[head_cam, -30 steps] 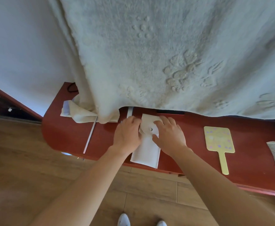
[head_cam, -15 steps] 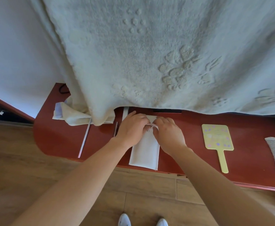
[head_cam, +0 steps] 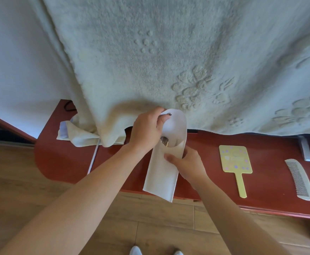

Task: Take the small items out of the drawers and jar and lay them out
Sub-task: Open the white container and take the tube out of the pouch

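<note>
Surface: red-brown counter, wood-plank floor, white wall.
Around: yellow hand mirror, white comb at right; cream blanket hangs behind (draping the counter's back).
Hands: left hand pinches the flap of the white pouch; right hand grips its body at the counter's front edge.

You are in a home, likely a bedroom; on the red desk lie a hand mirror and comb; a plush blanket hangs over the desk; plank floor lies below it.
</note>
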